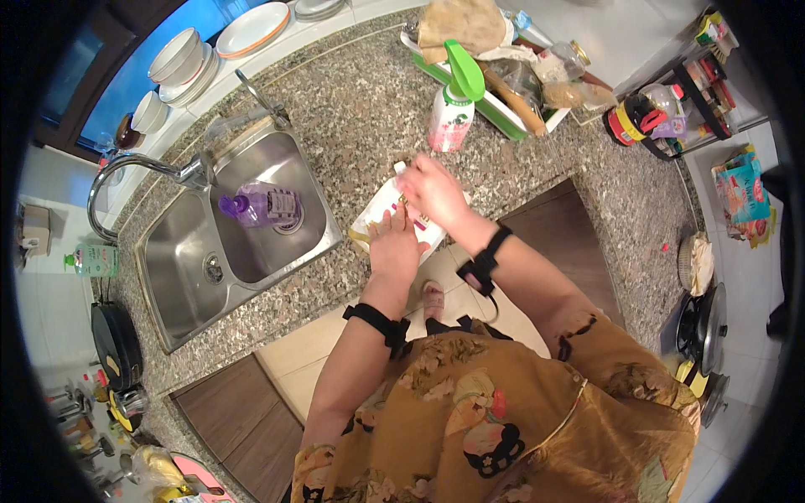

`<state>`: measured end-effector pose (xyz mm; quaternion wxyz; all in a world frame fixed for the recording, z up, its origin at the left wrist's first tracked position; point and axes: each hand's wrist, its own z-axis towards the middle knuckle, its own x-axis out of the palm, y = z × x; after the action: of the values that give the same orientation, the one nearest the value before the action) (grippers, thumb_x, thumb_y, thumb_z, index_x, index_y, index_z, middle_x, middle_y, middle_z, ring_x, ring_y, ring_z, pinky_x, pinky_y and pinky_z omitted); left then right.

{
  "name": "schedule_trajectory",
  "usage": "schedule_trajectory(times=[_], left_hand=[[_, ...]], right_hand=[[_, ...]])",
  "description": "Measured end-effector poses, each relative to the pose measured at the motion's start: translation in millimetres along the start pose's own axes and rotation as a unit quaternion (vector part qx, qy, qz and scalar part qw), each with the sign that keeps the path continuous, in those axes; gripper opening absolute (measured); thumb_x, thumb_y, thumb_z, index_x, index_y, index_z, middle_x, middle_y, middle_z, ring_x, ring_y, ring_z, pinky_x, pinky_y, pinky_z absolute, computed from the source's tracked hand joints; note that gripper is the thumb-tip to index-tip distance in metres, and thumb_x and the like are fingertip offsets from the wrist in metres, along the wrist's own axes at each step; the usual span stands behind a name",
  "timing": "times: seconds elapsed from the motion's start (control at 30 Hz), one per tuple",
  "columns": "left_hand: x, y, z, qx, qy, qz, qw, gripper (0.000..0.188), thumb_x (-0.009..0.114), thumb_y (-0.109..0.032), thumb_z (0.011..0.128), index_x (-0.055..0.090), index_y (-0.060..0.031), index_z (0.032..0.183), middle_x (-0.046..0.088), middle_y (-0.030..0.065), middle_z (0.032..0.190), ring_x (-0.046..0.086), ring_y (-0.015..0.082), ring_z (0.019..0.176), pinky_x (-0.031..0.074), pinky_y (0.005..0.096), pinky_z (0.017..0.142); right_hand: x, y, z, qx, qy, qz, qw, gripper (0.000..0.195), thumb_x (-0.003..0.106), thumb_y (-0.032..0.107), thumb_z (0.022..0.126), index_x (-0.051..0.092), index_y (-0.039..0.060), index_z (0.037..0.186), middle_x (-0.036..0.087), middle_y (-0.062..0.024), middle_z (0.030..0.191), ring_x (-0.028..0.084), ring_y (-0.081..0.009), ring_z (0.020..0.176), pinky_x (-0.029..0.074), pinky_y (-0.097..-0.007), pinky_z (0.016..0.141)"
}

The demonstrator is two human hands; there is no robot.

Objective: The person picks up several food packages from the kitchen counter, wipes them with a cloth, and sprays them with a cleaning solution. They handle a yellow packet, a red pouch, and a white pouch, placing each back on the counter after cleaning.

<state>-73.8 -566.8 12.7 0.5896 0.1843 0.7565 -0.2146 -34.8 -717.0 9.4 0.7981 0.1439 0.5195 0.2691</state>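
A white plastic pouch (377, 210) with printed writing and a white cap (400, 166) lies on the granite counter, near its front edge. My left hand (395, 248) rests flat on the pouch with its fingers spread. Over the capped end, my right hand (434, 192) is curled and blurred; whether its fingertips grip anything is hidden. Just beyond stands an upright white spray bottle (449, 122) with a green trigger head. To the left, a clear purple pump bottle (267, 206) lies on its side in the right basin of the steel sink (314, 188).
Behind the spray bottle, a white and green tray (503, 119) holds a rolling pin (516, 100), bags and a jar. A chrome faucet (135, 160) arches over the sink. Bowls (176, 56) and plates (255, 28) line the window ledge. Pans (710, 327) sit at far right.
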Motion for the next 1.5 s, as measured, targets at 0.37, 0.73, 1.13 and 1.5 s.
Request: schedule_trajectory(times=[0.37, 0.73, 1.13, 1.5], left_hand=[[3, -1, 4, -0.007, 0.030, 0.006, 1.000, 0.073, 0.065, -0.048, 0.089, 0.044, -0.0068, 0.146, 0.034, 0.0113, 0.158, 0.040, 0.0315, 0.142, 0.038, 0.0535, 0.111], [-4, -1, 5, -0.013, 0.051, 0.018, 0.998, 0.077, 0.062, -0.051, 0.091, 0.038, -0.0068, 0.150, 0.029, 0.0084, 0.161, 0.037, 0.0290, 0.144, 0.035, 0.0511, 0.114], [3, -1, 2, -0.002, -0.018, 0.040, 0.999, 0.074, 0.066, -0.051, 0.087, 0.048, -0.0060, 0.143, 0.040, 0.0095, 0.155, 0.048, 0.0284, 0.136, 0.046, 0.0446, 0.104], [3, -4, 7, -0.010, -0.019, 0.029, 0.999, 0.077, 0.066, -0.055, 0.086, 0.048, -0.0046, 0.142, 0.041, 0.0127, 0.154, 0.050, 0.0286, 0.134, 0.050, 0.0416, 0.100]], right_hand=[[-21, 19, -39, 0.004, 0.040, 0.027, 0.999, 0.011, 0.070, 0.011, 0.078, 0.070, 0.0097, 0.089, 0.058, -0.0084, 0.096, 0.060, -0.0303, 0.097, 0.054, -0.0394, 0.080], [-56, -18, -41, 0.318, 0.087, 0.331, 0.884, 0.012, 0.069, 0.017, 0.081, 0.067, 0.0091, 0.089, 0.059, -0.0083, 0.088, 0.063, -0.0258, 0.082, 0.055, -0.0392, 0.070], [-62, 5, -54, 0.176, 0.224, 0.166, 0.944, 0.010, 0.065, 0.006, 0.081, 0.067, 0.0097, 0.090, 0.059, -0.0081, 0.091, 0.064, -0.0215, 0.084, 0.056, -0.0351, 0.070], [-64, 15, -60, 0.035, 0.261, 0.089, 0.961, 0.011, 0.066, 0.004, 0.077, 0.069, 0.0098, 0.086, 0.059, -0.0092, 0.097, 0.064, -0.0213, 0.098, 0.059, -0.0362, 0.078]])
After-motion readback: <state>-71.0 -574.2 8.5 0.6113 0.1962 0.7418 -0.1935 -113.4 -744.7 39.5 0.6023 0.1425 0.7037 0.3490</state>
